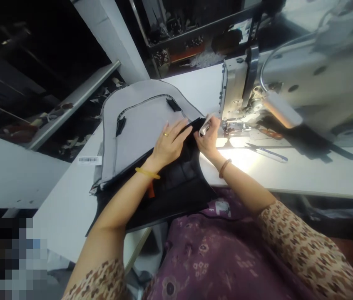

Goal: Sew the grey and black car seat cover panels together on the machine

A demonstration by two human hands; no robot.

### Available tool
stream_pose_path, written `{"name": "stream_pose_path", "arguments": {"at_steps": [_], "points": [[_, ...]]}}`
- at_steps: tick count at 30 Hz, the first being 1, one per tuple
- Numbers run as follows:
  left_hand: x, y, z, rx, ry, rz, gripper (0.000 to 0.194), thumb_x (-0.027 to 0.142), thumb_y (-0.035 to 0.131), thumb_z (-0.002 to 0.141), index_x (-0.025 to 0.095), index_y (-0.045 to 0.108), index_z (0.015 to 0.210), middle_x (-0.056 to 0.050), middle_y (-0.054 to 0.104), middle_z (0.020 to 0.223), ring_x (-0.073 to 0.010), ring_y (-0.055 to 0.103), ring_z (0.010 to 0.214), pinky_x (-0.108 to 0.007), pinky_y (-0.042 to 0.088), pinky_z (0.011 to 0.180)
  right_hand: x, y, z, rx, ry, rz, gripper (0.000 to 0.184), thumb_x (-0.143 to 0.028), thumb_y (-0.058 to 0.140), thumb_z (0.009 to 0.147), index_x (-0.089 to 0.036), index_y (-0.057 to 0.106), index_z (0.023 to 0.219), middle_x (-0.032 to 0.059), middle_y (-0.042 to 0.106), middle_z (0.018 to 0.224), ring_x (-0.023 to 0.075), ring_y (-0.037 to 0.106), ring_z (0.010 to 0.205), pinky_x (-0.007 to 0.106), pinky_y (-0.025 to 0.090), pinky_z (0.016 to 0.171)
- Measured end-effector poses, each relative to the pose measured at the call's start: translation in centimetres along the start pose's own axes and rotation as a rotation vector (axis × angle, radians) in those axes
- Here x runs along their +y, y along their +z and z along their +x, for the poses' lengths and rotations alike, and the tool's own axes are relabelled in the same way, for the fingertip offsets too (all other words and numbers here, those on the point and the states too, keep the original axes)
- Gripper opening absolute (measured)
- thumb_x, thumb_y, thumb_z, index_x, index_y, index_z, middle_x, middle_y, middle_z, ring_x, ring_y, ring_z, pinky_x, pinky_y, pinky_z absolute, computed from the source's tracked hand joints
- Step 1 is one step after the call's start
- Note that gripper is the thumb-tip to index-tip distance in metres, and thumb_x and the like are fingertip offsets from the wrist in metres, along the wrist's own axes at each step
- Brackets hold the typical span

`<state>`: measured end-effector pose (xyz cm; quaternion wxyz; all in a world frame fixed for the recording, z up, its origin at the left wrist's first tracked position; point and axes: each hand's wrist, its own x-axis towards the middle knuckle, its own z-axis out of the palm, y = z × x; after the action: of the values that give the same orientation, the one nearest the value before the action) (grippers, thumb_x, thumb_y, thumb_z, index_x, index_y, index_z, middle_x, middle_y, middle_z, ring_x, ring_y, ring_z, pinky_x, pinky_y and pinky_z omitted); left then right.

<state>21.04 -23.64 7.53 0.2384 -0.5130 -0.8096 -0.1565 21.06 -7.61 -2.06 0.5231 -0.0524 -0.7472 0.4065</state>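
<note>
A sewn fabric piece (145, 125), grey with dark piping and two short black tabs, lies on the white table, with a black fabric section (176, 183) along its near side reaching toward my body. My left hand (170, 143) rests on the fold where grey meets black, its fingers stretched out and slightly spread. Close beside it, my right hand (208, 135) pinches the corner of the fabric piece, where a pale edge curls up between thumb and fingers. That corner is just left of the sewing machine's presser foot (234, 128).
The sewing machine (307, 79) fills the right side, its lamp (282, 109) lighting the needle area. Thread snips (267, 153) lie on the white table (320, 171) to the right. A barcode label (89, 160) hangs at the fabric's left edge. A white post (114, 37) rises behind.
</note>
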Motion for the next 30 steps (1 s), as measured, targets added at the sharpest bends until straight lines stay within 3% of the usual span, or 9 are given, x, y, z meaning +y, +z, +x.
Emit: {"name": "stream_pose_path", "arguments": {"at_steps": [2, 6, 8, 11, 14, 17, 22, 26, 30], "points": [[0.6, 0.4, 1.4, -0.096, -0.09, 0.137, 0.04, 0.026, 0.051, 0.088, 0.015, 0.051, 0.127, -0.014, 0.048, 0.138, -0.0268, 0.04, 0.131, -0.048, 0.024, 0.113, 0.4, 0.0, -0.2, -0.007, -0.009, 0.027, 0.045, -0.025, 0.045, 0.078, -0.02, 0.028, 0.12, 0.0121, 0.047, 0.111, 0.0219, 0.05, 0.107, 0.042, 0.044, 0.092], [0.8, 0.4, 4.4, -0.302, -0.289, 0.096, 0.024, 0.025, 0.054, 0.084, 0.018, 0.06, 0.106, -0.009, 0.063, 0.113, -0.0248, 0.058, 0.103, -0.037, 0.045, 0.088, 1.0, -1.8, -0.1, -0.088, -0.078, 0.137, 0.029, -0.029, 0.038, 0.087, -0.019, 0.037, 0.114, 0.0131, 0.052, 0.115, 0.0209, 0.052, 0.109, 0.038, 0.046, 0.089], [0.2, 0.2, 5.5, -0.385, -0.324, -0.032, 0.015, 0.022, 0.054, 0.082, 0.018, 0.06, 0.095, -0.003, 0.065, 0.089, -0.0195, 0.06, 0.083, -0.03, 0.045, 0.074, 1.1, -3.2, 0.2, -0.214, -0.049, 0.128, 0.023, -0.034, 0.035, 0.09, -0.02, 0.045, 0.105, 0.0118, 0.057, 0.109, 0.0218, 0.054, 0.105, 0.037, 0.045, 0.089], [-1.4, 0.4, 6.2, -0.574, -0.358, -0.344, 0.006, 0.021, 0.058, 0.078, 0.016, 0.055, 0.076, 0.002, 0.055, 0.066, -0.0115, 0.052, 0.062, -0.022, 0.038, 0.058, 1.3, -4.9, 0.6, -0.407, 0.09, 0.092, 0.032, -0.048, 0.034, 0.09, -0.021, 0.051, 0.082, 0.0062, 0.058, 0.079, 0.0211, 0.056, 0.079, 0.035, 0.045, 0.075], [-2.5, 0.9, 5.5, -0.771, -0.56, -0.619, 0.014, 0.019, 0.057, 0.077, 0.015, 0.047, 0.068, 0.005, 0.046, 0.056, -0.0066, 0.042, 0.049, -0.018, 0.029, 0.048, 1.2, -5.2, 1.0, -0.535, 0.28, 0.207, 0.044, -0.06, 0.041, 0.085, -0.021, 0.044, 0.065, -0.0001, 0.046, 0.06, 0.0155, 0.046, 0.061, 0.03, 0.04, 0.06], [-2.7, 1.3, 4.3, -0.789, -0.761, -0.783, 0.016, 0.021, 0.057, 0.077, 0.016, 0.045, 0.068, 0.006, 0.045, 0.053, -0.0044, 0.038, 0.044, -0.017, 0.025, 0.044, 0.8, -4.7, 1.1, -0.639, 0.53, 0.523, 0.049, -0.067, 0.053, 0.074, -0.02, 0.045, 0.064, -0.0024, 0.044, 0.059, 0.0124, 0.043, 0.059, 0.027, 0.037, 0.058], [-2.7, 1.7, 3.4, -0.79, -0.812, -0.888, 0.019, 0.022, 0.061, 0.074, 0.015, 0.046, 0.066, 0.006, 0.047, 0.051, -0.0039, 0.04, 0.042, -0.015, 0.027, 0.043, 0.3, -4.3, 1.1, -0.66, 0.781, 0.737, 0.048, -0.062, 0.069, 0.062, -0.017, 0.051, 0.064, -0.0032, 0.047, 0.058, 0.0105, 0.043, 0.057, 0.024, 0.035, 0.056], [-3.1, 2.0, 3.4, -0.807, -0.789, -0.899, 0.015, 0.024, 0.058, 0.076, 0.016, 0.048, 0.068, 0.004, 0.052, 0.056, -0.0059, 0.045, 0.046, -0.017, 0.029, 0.045, 0.4, -4.5, 1.2, -0.658, 0.85, 0.744, 0.043, -0.056, 0.071, 0.063, -0.017, 0.053, 0.063, -0.0029, 0.05, 0.058, 0.0108, 0.045, 0.057, 0.024, 0.036, 0.057], [-3.0, 1.8, 3.3, -0.79, -0.593, -0.702, 0.019, 0.028, 0.052, 0.081, 0.017, 0.045, 0.067, 0.004, 0.047, 0.056, -0.007, 0.041, 0.047, -0.02, 0.028, 0.047, 0.5, -4.3, 1.2, -0.621, 0.833, 0.762, 0.045, -0.057, 0.073, 0.061, -0.017, 0.053, 0.062, -0.0022, 0.051, 0.06, 0.0105, 0.045, 0.058, 0.024, 0.037, 0.057]]}}
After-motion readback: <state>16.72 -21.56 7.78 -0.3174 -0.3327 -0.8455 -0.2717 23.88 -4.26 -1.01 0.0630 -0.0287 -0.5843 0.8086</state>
